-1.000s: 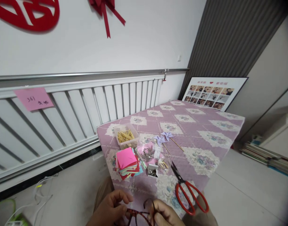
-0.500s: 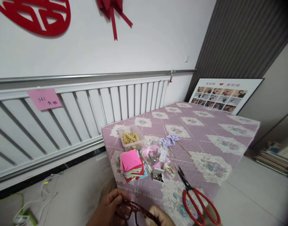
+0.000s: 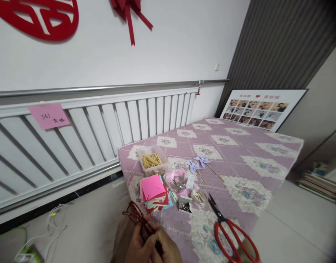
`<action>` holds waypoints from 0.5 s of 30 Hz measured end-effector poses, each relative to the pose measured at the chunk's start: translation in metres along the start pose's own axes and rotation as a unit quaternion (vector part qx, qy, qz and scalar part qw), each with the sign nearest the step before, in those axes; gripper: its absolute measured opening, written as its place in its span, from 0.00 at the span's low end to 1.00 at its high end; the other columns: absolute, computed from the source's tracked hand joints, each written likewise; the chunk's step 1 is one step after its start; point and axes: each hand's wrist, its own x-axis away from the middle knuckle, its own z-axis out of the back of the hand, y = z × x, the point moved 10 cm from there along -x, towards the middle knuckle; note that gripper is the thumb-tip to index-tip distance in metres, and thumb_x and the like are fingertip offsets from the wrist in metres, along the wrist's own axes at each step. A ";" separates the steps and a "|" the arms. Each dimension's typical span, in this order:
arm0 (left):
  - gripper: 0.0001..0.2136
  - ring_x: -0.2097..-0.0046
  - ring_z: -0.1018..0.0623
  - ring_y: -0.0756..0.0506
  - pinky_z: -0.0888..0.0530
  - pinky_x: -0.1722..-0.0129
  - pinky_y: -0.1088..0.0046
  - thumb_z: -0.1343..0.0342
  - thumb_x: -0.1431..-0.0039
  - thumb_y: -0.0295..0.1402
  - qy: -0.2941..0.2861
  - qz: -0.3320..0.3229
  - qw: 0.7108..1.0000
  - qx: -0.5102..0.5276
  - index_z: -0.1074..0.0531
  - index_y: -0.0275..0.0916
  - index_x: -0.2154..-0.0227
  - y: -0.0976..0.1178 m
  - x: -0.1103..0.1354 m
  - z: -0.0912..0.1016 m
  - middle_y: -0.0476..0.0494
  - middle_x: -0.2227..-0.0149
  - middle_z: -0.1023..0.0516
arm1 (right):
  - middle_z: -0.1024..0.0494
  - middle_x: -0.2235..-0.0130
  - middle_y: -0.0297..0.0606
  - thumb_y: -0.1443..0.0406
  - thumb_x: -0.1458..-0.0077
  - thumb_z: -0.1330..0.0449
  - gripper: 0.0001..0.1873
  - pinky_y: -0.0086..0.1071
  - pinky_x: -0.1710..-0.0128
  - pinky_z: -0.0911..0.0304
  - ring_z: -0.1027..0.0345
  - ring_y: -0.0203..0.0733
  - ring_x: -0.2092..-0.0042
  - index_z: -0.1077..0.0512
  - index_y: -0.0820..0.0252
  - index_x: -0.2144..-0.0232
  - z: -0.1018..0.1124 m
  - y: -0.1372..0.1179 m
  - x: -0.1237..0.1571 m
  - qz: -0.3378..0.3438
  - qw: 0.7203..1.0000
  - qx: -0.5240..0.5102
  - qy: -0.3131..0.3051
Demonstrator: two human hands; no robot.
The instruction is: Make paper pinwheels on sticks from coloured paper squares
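At the bottom edge my left hand [image 3: 139, 245] and my right hand [image 3: 165, 248] come together, both closed on a pair of dark red patterned glasses [image 3: 137, 216]. The glasses stick up and to the left from my fingers, over the near left corner of the purple quilted table [image 3: 233, 146]. Just beyond them lies a stack of coloured paper squares [image 3: 153, 189] with a pink sheet on top. Red-handled scissors [image 3: 230, 232] lie on the table to the right of my hands.
A clear tub of wooden sticks [image 3: 152, 161], two purple paper pinwheels [image 3: 197, 163], a bag of small metal bits [image 3: 178, 180] and a small box [image 3: 185, 204] sit on the table. White radiator panels [image 3: 102, 124] stand behind; a photo board [image 3: 255, 109] leans far right.
My hands have drawn together and turned the glasses, which now point up and left instead of lying across between my hands. The view has hardly shifted.
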 end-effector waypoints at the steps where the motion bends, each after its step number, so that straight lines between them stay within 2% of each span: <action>1: 0.24 0.51 0.25 0.36 0.29 0.51 0.59 0.32 0.61 0.37 0.027 -0.025 0.999 0.002 0.28 0.45 0.58 0.013 -0.001 0.005 0.38 0.57 0.22 | 0.22 0.52 0.46 0.65 0.48 0.43 0.13 0.38 0.54 0.33 0.28 0.50 0.52 0.28 0.56 0.59 -0.002 -0.001 -0.001 0.015 1.000 0.013 -0.004; 3: 0.23 0.62 0.22 0.41 0.26 0.60 0.63 0.34 0.60 0.37 0.071 -0.048 0.996 0.002 0.30 0.42 0.57 0.038 -0.008 0.017 0.41 0.63 0.22 | 0.25 0.47 0.47 0.69 0.51 0.41 0.26 0.38 0.52 0.32 0.30 0.50 0.49 0.33 0.56 0.47 -0.001 0.001 -0.003 0.035 0.998 0.044 -0.015; 5: 0.23 0.67 0.23 0.46 0.27 0.65 0.68 0.37 0.56 0.39 0.106 -0.071 0.992 -0.008 0.33 0.42 0.56 0.066 -0.025 0.034 0.45 0.64 0.23 | 0.25 0.47 0.47 0.71 0.51 0.42 0.31 0.37 0.53 0.30 0.28 0.48 0.50 0.37 0.57 0.43 0.010 0.009 -0.007 0.049 0.995 0.090 -0.013; 8: 0.24 0.68 0.22 0.48 0.28 0.70 0.73 0.39 0.54 0.42 0.162 -0.079 0.974 -0.136 0.37 0.39 0.56 0.104 -0.067 0.072 0.43 0.60 0.24 | 0.22 0.52 0.48 0.70 0.47 0.44 0.23 0.40 0.54 0.29 0.26 0.49 0.53 0.31 0.59 0.48 0.043 0.029 -0.013 0.068 0.977 0.195 0.046; 9: 0.24 0.68 0.22 0.48 0.28 0.71 0.73 0.41 0.52 0.43 0.165 -0.071 0.959 -0.218 0.39 0.39 0.53 0.114 -0.085 0.083 0.42 0.60 0.24 | 0.22 0.53 0.48 0.70 0.48 0.43 0.20 0.42 0.53 0.30 0.26 0.51 0.53 0.29 0.60 0.50 0.054 0.035 -0.014 0.076 0.968 0.230 0.070; 10: 0.24 0.69 0.22 0.49 0.28 0.71 0.74 0.45 0.49 0.43 0.168 -0.059 0.932 -0.316 0.40 0.38 0.51 0.123 -0.103 0.094 0.42 0.61 0.23 | 0.20 0.55 0.48 0.70 0.48 0.43 0.19 0.43 0.55 0.29 0.25 0.52 0.54 0.28 0.60 0.53 0.062 0.041 -0.015 0.087 0.958 0.260 0.084; 12: 0.23 0.70 0.23 0.48 0.30 0.74 0.75 0.45 0.48 0.39 0.180 -0.048 0.907 -0.379 0.40 0.36 0.50 0.137 -0.137 0.115 0.42 0.63 0.23 | 0.19 0.60 0.45 0.71 0.48 0.44 0.15 0.43 0.58 0.28 0.24 0.51 0.58 0.26 0.59 0.58 0.071 0.052 -0.015 0.099 0.943 0.304 0.093; 15: 0.18 0.73 0.24 0.47 0.31 0.75 0.74 0.45 0.48 0.34 0.186 -0.035 0.863 -0.469 0.37 0.34 0.54 0.154 -0.180 0.132 0.43 0.67 0.23 | 0.20 0.62 0.42 0.72 0.47 0.44 0.12 0.42 0.60 0.28 0.25 0.49 0.60 0.25 0.56 0.63 0.071 0.061 -0.014 0.094 0.933 0.339 0.072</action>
